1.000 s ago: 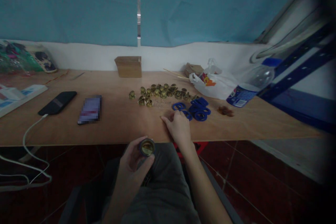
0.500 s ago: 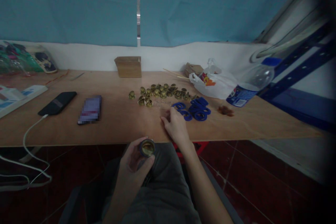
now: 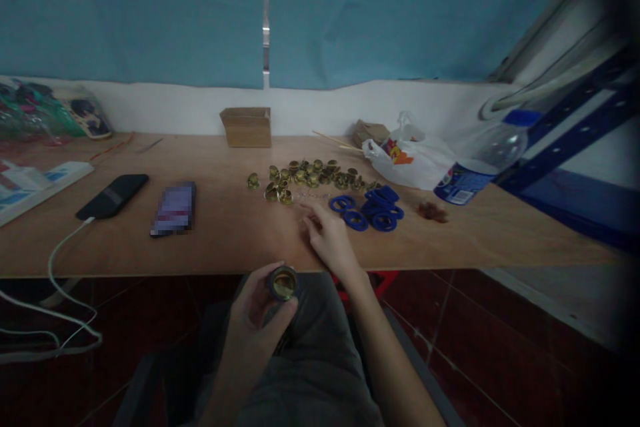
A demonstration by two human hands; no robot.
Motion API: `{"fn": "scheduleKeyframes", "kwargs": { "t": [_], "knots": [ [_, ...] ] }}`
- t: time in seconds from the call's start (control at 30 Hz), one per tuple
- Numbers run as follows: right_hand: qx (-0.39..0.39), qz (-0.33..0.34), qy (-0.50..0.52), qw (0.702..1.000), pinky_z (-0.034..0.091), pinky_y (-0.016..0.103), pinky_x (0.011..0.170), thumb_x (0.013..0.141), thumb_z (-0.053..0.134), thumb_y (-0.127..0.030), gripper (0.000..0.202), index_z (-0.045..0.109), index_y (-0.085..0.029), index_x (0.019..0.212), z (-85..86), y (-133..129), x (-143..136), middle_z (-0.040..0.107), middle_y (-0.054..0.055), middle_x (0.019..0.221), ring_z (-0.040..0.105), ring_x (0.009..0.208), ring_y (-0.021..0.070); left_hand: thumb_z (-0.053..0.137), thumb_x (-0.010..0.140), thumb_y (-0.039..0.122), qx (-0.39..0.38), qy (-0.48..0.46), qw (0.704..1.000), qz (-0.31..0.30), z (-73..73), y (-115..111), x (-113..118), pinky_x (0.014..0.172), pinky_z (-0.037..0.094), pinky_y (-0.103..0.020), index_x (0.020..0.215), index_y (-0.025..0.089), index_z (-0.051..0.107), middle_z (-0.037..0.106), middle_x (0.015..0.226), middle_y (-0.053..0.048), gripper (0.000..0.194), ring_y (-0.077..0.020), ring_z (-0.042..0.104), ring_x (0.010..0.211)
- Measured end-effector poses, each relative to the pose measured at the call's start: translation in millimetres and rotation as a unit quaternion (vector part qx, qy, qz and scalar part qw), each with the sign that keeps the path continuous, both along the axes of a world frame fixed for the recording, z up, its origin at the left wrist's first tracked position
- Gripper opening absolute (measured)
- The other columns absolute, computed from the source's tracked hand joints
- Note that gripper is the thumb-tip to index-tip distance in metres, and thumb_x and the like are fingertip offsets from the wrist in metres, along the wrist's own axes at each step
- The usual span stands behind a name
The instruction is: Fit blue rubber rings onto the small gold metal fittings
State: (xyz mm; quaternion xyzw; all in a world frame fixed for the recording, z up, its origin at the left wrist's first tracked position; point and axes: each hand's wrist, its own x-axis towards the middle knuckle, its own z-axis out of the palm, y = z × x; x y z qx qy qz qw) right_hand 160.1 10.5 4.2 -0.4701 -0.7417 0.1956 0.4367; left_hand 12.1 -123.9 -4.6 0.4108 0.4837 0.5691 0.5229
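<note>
In the head view my left hand [image 3: 255, 313] is closed around a round brass-coloured cup with a dark rim [image 3: 284, 283], held just in front of the table edge with its hollow side facing up. My right hand [image 3: 330, 240] rests low over the table, thumb and fingers drawn together in a pinch; anything between them is too small to make out. Just beyond its fingertips lie small clear pieces [image 3: 313, 195]. A pile of brass-coloured round pieces [image 3: 313, 178] spreads behind those. Several blue rings [image 3: 384, 221] sit to the right of the hand.
A white plastic bag [image 3: 420, 163] and a tilted bottle with a blue cap [image 3: 480, 163] stand at the right, near a brown clump [image 3: 433, 211]. An open cardboard box [image 3: 247, 130] is by the wall. Two phones, one being this black phone [image 3: 113, 197], and a power strip [image 3: 47, 190] lie left.
My right hand has moved left from the edge of the blue rings towards the small clear pieces. My left hand keeps the brass-coloured cup in nearly the same place.
</note>
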Motion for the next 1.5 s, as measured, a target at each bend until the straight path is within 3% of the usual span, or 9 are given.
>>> {"fn": "scheduleKeyframes", "kwargs": {
  "t": [0.1, 0.2, 0.4, 0.57, 0.83, 1.27, 1.5],
  "knots": [
    [-0.096, 0.056, 0.196, 0.974, 0.052, 0.031, 0.072, 0.083, 0.06, -0.019, 0.019, 0.06, -0.022, 0.103, 5.4, -9.2, 1.5, 0.069, 0.002, 0.08, 0.066, 0.072, 0.0164, 0.072, 0.071, 0.02, 0.008, 0.007, 1.0, 0.011, 1.2, -0.3, -0.1, 0.092, 0.052, -0.031, 0.11, 0.021, 0.062, 0.069, 0.113, -0.007, 0.04, -0.021, 0.065, 0.106],
    [-0.188, 0.137, 0.355, 0.906, 0.052, 0.025, 0.07, 0.081, 0.067, -0.025, 0.014, 0.061, -0.021, 0.093, 14.1, -31.4, 7.9, 0.068, 0.0, 0.077, 0.064, 0.069, 0.012, 0.073, 0.07, 0.019, 0.023, 0.02, 0.999, 0.019, 1.2, 0.2, -1.2, 0.089, 0.054, -0.029, 0.11, 0.022, 0.062, 0.069, 0.114, -0.006, 0.041, -0.0199, 0.065, 0.105],
    [-0.291, 0.193, 0.506, 0.789, 0.047, 0.017, 0.062, 0.079, 0.071, -0.021, 0.004, 0.07, -0.019, 0.081, 18.2, -89.5, 16.1, 0.063, 0.0, 0.075, 0.058, 0.066, 0.0076, 0.075, 0.07, 0.016, 0.083, 0.101, 0.991, 0.025, 0.3, -2.7, -4.7, 0.088, 0.054, -0.03, 0.112, 0.025, 0.062, 0.067, 0.115, -0.004, 0.045, -0.0198, 0.064, 0.106],
    [-0.324, 0.214, 0.554, 0.736, 0.046, 0.018, 0.066, 0.079, 0.071, -0.022, 0.004, 0.071, -0.019, 0.082, 7.4, -124.0, 5.1, 0.06, 0.0, 0.076, 0.055, 0.069, 0.0084, 0.074, 0.072, 0.014, 0.169, 0.201, 0.965, 0.025, 2.0, -7.6, -7.8, 0.094, 0.051, -0.036, 0.111, 0.027, 0.061, 0.064, 0.112, -0.003, 0.043, -0.0202, 0.062, 0.105],
    [-0.339, 0.172, 0.551, 0.743, 0.044, 0.018, 0.068, 0.079, 0.069, -0.017, 0.005, 0.072, -0.019, 0.084, -4.6, -129.3, 4.9, 0.062, 0.0, 0.077, 0.056, 0.072, 0.0086, 0.072, 0.074, 0.012, 0.226, 0.267, 0.937, -0.018, 3.1, -8.8, -9.9, 0.085, 0.056, -0.034, 0.115, 0.029, 0.058, 0.059, 0.11, -0.004, 0.046, -0.02, 0.06, 0.103],
    [-0.338, 0.156, 0.509, 0.776, 0.044, 0.019, 0.067, 0.079, 0.07, -0.02, 0.005, 0.072, -0.019, 0.084, -2.0, -129.8, 1.6, 0.064, 0.0, 0.075, 0.057, 0.071, 0.0093, 0.07, 0.074, 0.008, 0.227, 0.26, 0.938, -0.041, 7.8, -8.5, -9.0, 0.083, 0.057, -0.033, 0.113, 0.027, 0.058, 0.057, 0.113, -0.005, 0.045, -0.0202, 0.059, 0.105],
    [-0.357, 0.162, 0.514, 0.763, 0.045, 0.021, 0.064, 0.076, 0.073, -0.022, 0.006, 0.071, -0.019, 0.081, 1.9, -130.9, 2.7, 0.064, 0.001, 0.074, 0.057, 0.068, 0.0107, 0.07, 0.074, 0.01, 0.225, 0.267, 0.936, -0.053, 9.4, -8.8, -7.1, 0.085, 0.056, -0.035, 0.113, 0.025, 0.058, 0.061, 0.112, -0.006, 0.043, -0.0214, 0.061, 0.104]
  ]
}}
